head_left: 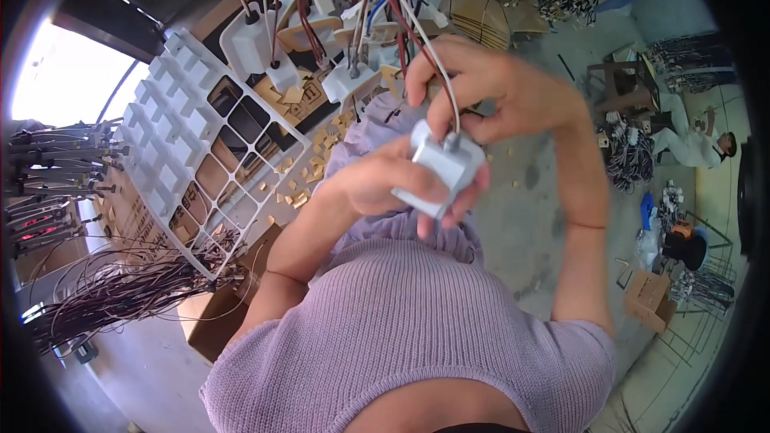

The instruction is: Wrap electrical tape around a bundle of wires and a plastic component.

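My left hand (377,182) is wrapped around a small boxy light-grey plastic housing (449,167), held in front of my chest. A thin white cable (443,72) rises from the gland on top of the housing, with a dark red wire (405,16) close beside it higher up. My right hand (501,92) curls its fingers around the cable just above the housing, though the exact fingertip contact is partly hidden. Beyond my hands hang several similar white housings (353,80) on their cables, some with tan pads on them.
A white plastic tray-like grid (180,112) leans at the left. Dark cable bundles (120,293) lie below it, near a cardboard box (216,317). Small yellow pieces (301,184) litter the floor. Over at the right are another cardboard box (650,301) and a seated person (690,140).
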Tool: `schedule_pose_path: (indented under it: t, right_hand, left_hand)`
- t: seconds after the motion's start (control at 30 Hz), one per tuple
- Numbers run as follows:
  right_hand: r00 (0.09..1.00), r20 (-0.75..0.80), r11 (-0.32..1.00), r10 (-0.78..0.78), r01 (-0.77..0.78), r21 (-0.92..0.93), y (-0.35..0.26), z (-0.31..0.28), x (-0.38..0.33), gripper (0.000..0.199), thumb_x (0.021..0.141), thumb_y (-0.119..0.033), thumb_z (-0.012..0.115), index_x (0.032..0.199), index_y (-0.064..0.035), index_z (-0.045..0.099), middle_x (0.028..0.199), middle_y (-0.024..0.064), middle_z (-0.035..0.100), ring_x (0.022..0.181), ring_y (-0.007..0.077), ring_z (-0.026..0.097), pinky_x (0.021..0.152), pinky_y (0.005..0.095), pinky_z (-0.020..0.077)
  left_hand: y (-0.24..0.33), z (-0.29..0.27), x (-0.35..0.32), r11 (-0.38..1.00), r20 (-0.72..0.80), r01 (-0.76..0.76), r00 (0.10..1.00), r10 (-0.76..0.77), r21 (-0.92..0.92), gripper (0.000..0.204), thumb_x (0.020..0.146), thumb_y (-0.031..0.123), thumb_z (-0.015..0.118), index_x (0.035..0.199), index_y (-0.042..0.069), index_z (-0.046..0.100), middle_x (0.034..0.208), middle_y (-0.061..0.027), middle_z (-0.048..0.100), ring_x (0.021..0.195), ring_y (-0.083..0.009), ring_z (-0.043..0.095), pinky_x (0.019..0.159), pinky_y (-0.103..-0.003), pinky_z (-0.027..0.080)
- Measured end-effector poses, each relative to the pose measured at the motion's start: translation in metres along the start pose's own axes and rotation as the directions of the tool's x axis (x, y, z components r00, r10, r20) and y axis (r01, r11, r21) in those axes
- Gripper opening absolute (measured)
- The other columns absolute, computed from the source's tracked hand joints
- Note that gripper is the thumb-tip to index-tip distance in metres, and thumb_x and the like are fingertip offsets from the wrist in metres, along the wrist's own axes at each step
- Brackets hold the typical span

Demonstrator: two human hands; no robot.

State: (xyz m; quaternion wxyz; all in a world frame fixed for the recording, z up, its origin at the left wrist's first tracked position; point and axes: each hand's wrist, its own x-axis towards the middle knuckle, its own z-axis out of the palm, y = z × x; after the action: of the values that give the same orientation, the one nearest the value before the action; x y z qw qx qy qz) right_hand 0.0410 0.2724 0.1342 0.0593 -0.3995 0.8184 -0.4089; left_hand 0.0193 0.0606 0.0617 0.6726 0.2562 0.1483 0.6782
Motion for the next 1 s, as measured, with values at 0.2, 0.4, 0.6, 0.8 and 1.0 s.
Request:
schedule_pose_path:
  t: [0.2,0.4,0.6,0.8,1.0]
  right_hand:
    - [0.967,0.017,0.948,0.254,-0.246,-0.203,-0.009,-0.011,-0.011,0.028,0.068,-0.007,0.070,0.095,-0.0072,0.070,0.102,0.0066,0.057,0.101,0.0249,0.053,0.090,0.0358,0.0433]
    - [0.695,-0.103,0.684,0.711,-0.652,0.328,-0.061,0.015,0.001,0.035,0.086,-0.032,0.072,0.103,-0.0023,0.068,0.098,0.0076,0.064,0.092,0.0152,0.060,0.082,0.0305,0.0484]
    - [0.612,0.016,0.467,0.790,-0.620,0.631,-0.075,0.005,0.013,0.055,0.088,-0.038,0.077,0.124,0.0006,0.063,0.114,0.0079,0.069,0.100,0.0126,0.063,0.082,0.0283,0.0505]
    - [0.989,-0.020,0.785,0.144,-0.102,0.611,0.010,0.036,0.010,0.054,0.067,-0.027,0.092,0.109,-0.0017,0.067,0.111,0.0036,0.060,0.104,0.0128,0.058,0.089,0.0273,0.0457]
    - [0.994,-0.020,0.867,0.111,-0.088,0.491,0.024,0.020,0.007,0.041,0.077,-0.028,0.084,0.101,-0.0002,0.066,0.098,0.0028,0.059,0.094,0.0123,0.058,0.087,0.0269,0.0454]
  left_hand:
    - [-0.003,-0.006,0.000,0.916,-0.437,0.039,0.886,0.153,0.399,0.047,0.072,0.016,0.072,0.115,0.000,0.059,0.086,-0.0090,0.065,0.072,-0.0159,0.063,0.054,-0.027,0.053]
    - [-0.004,-0.012,0.006,0.278,-0.289,0.108,0.569,0.770,0.954,0.046,0.074,0.007,0.075,0.116,-0.001,0.058,0.098,-0.0068,0.066,0.086,-0.0191,0.066,0.075,-0.034,0.052]
    - [-0.002,-0.006,-0.011,0.953,-0.343,-0.085,0.921,0.186,0.290,0.044,0.086,0.024,0.065,0.119,-0.005,0.060,0.088,-0.0168,0.070,0.073,-0.0250,0.072,0.046,-0.026,0.054]
    - [-0.016,-0.009,-0.005,0.956,0.390,0.193,0.916,-0.094,-0.221,0.066,0.078,0.032,0.063,0.117,-0.019,0.052,0.084,-0.0258,0.066,0.063,-0.0297,0.069,0.034,-0.027,0.048]
    - [-0.016,-0.010,-0.017,0.954,0.188,-0.032,0.978,0.092,-0.299,0.054,0.083,0.025,0.064,0.117,-0.016,0.052,0.082,-0.0188,0.064,0.066,-0.0275,0.068,0.036,-0.026,0.048]
